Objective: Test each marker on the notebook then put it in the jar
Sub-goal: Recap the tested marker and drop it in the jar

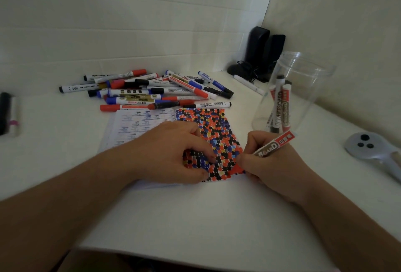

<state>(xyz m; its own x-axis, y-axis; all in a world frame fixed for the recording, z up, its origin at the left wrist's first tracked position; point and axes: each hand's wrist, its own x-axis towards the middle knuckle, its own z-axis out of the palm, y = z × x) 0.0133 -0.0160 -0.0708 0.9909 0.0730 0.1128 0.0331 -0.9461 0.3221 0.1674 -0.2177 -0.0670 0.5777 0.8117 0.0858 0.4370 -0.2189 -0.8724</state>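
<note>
The right hand (267,163) grips a red whiteboard marker (275,144), tip down at the near right corner of the open notebook (208,128) on the white worktop (195,217). The left hand (173,152) presses the dotted page flat with loosely bent fingers. The clear jar (290,96), far right, holds several markers; a pile of markers (152,91) lies beyond the notebook

Head cam, fwd-down, close over desk (195,217)
</note>
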